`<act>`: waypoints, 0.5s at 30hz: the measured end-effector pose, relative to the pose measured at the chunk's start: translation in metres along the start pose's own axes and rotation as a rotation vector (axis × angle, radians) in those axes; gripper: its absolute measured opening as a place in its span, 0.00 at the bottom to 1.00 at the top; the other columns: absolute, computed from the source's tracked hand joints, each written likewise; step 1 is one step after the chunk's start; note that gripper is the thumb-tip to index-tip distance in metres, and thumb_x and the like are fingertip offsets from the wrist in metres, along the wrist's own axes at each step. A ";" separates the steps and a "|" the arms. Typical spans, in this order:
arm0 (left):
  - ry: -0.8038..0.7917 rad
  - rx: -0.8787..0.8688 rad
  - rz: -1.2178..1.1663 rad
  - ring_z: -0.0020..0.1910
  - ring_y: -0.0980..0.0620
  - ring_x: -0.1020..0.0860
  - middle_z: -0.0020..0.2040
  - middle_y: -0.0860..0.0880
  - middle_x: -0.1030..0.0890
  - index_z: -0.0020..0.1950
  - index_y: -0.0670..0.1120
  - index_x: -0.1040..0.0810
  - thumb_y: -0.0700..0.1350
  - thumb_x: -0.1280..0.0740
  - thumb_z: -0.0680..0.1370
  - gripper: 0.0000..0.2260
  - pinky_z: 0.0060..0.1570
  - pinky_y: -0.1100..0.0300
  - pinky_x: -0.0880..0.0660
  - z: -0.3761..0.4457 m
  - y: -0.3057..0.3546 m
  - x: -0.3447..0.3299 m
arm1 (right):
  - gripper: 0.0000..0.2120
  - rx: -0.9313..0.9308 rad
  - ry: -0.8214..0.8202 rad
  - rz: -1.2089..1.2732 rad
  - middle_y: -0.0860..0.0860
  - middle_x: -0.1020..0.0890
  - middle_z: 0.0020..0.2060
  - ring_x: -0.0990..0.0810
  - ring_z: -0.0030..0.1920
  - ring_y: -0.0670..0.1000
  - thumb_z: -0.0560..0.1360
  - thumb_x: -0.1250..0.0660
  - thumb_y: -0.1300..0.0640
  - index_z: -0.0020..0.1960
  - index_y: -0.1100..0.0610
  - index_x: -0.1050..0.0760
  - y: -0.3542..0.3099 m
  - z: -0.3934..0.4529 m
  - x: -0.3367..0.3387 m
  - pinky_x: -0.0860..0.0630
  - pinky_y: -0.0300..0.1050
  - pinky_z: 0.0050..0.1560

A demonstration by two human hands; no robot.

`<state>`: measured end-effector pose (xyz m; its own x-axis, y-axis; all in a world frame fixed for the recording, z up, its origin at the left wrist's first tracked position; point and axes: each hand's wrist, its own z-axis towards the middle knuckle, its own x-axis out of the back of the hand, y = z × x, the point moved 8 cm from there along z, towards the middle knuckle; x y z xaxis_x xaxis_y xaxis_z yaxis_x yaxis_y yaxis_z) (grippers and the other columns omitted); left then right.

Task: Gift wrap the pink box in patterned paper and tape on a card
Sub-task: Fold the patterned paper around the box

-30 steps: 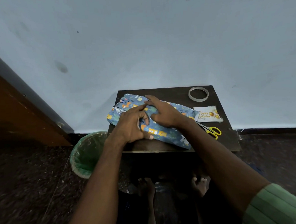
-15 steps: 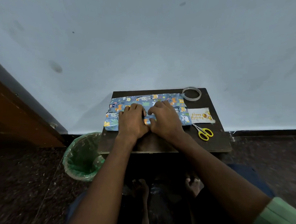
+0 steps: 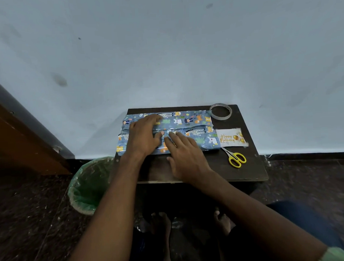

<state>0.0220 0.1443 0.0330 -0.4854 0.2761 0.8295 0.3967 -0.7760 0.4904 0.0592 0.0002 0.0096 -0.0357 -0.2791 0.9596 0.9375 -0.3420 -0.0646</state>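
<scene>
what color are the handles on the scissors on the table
Yellow; the scissors show clearly in the head view, lying near the table's right edge.

The patterned paper (image 3: 186, 128) wrapped over the box looks thin and slightly glossy, catching a sheen along its near edge and creased where the flaps meet, and it lies on a small table (image 3: 246, 166) of dark, matt wood with a paler raw edge at 6 o'clock. At the table's 1 o'clock corner the tape roll (image 3: 220, 111) is clear, shiny plastic film, while the card (image 3: 231, 138) at 3 o'clock is smooth white paper with gold print and the scissors (image 3: 235, 158) have glossy yellow plastic handles and bright metal blades. Off the table at 8 o'clock, the bin (image 3: 87, 190) is lined with thin, crinkled, translucent green plastic, and the floor (image 3: 34, 223) is dark speckled stone.
</scene>
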 end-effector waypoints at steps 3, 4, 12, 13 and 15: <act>0.041 -0.066 0.020 0.62 0.48 0.17 0.61 0.53 0.14 0.64 0.51 0.16 0.46 0.23 0.77 0.15 0.70 0.49 0.33 0.007 0.002 0.001 | 0.35 -0.025 -0.043 -0.056 0.62 0.29 0.75 0.31 0.75 0.64 0.75 0.29 0.46 0.75 0.63 0.31 -0.005 0.003 -0.008 0.31 0.60 0.72; 0.051 -0.082 0.034 0.60 0.48 0.17 0.59 0.52 0.13 0.61 0.50 0.15 0.46 0.23 0.78 0.13 0.69 0.49 0.32 0.009 0.002 0.001 | 0.35 -0.027 -0.049 -0.067 0.63 0.29 0.75 0.32 0.75 0.64 0.76 0.30 0.45 0.76 0.64 0.32 -0.006 0.003 -0.009 0.32 0.61 0.72; 0.171 -0.085 0.136 0.46 0.43 0.18 0.44 0.49 0.16 0.44 0.47 0.16 0.41 0.28 0.80 0.06 0.54 0.51 0.31 0.016 0.017 0.007 | 0.35 -0.026 -0.025 -0.095 0.63 0.31 0.76 0.31 0.75 0.66 0.77 0.31 0.44 0.77 0.61 0.32 -0.008 0.004 -0.014 0.32 0.62 0.71; 0.178 -0.080 0.139 0.46 0.43 0.18 0.45 0.49 0.16 0.44 0.47 0.16 0.39 0.27 0.78 0.05 0.53 0.52 0.32 0.016 0.018 0.008 | 0.35 -0.035 -0.027 -0.096 0.63 0.31 0.77 0.32 0.75 0.66 0.78 0.32 0.43 0.78 0.61 0.33 -0.008 0.004 -0.016 0.32 0.63 0.71; 0.186 -0.073 0.144 0.46 0.43 0.19 0.45 0.49 0.16 0.43 0.47 0.18 0.34 0.27 0.74 0.08 0.50 0.53 0.34 0.015 0.020 0.011 | 0.34 -0.064 -0.034 -0.090 0.63 0.32 0.78 0.32 0.76 0.65 0.79 0.33 0.43 0.78 0.61 0.33 -0.009 0.006 -0.017 0.32 0.62 0.71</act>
<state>0.0365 0.1403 0.0565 -0.5656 0.0554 0.8228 0.4181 -0.8408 0.3440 0.0541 0.0136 -0.0048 -0.1057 -0.2149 0.9709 0.9069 -0.4212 0.0056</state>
